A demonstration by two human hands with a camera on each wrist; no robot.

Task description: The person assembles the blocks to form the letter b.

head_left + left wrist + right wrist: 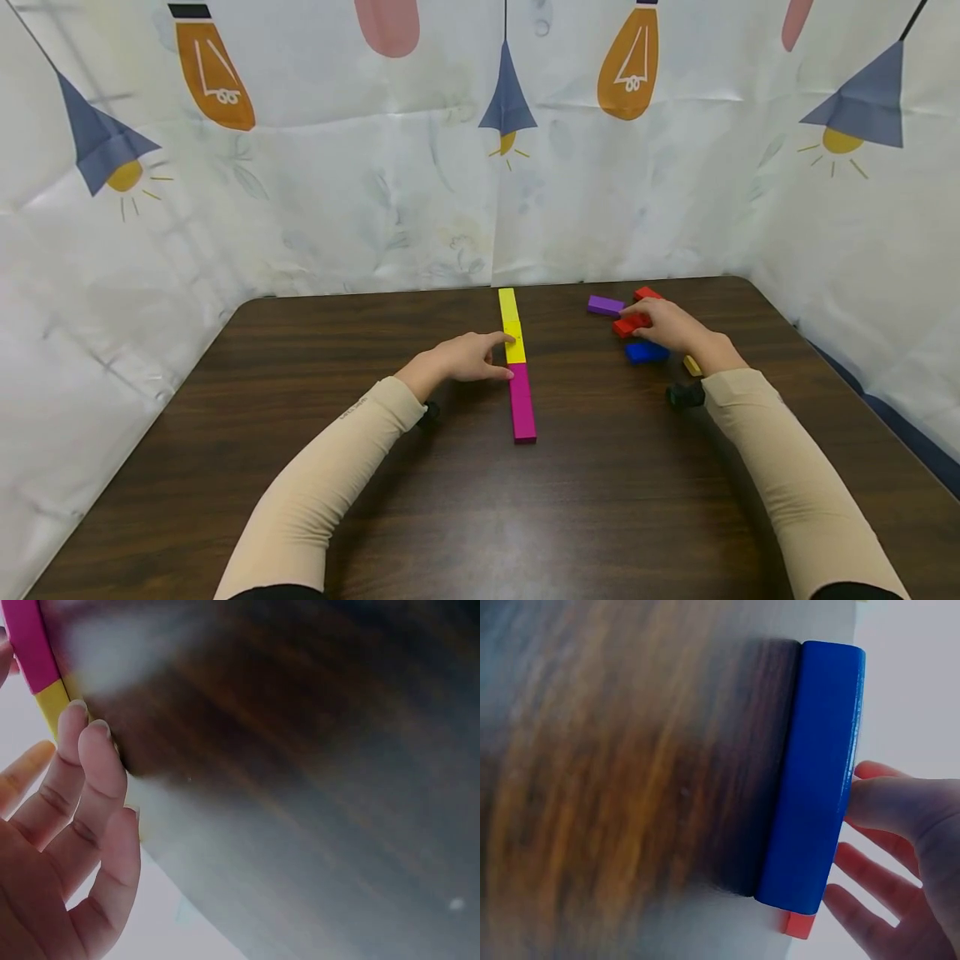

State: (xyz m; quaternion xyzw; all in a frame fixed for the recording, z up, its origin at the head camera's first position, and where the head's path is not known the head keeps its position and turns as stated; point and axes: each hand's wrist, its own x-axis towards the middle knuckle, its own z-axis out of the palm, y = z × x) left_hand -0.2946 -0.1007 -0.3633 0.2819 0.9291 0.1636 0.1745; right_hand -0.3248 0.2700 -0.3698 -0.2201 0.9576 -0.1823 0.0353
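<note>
A straight row of blocks runs away from me on the table, magenta blocks (pixel 522 406) nearer and yellow blocks (pixel 508 306) farther. My left hand (pixel 468 357) is at the left of this row, its index fingertip on a yellow block and its thumb by the magenta end. In the left wrist view its other fingers (pixel 103 761) are loosely bent beside the row. Over a red block (pixel 628 326) reaches my right hand (pixel 671 325), fingers relaxed, the index tip close to a purple block (pixel 605 305). A blue block (pixel 810 776) lies just in front of this hand.
Another red block (pixel 647 293) lies behind the right hand, and a small yellow block (pixel 692 366) shows by the right wrist. The dark wooden table (pixel 450 508) meets a printed fabric wall (pixel 375 192) at its far edge.
</note>
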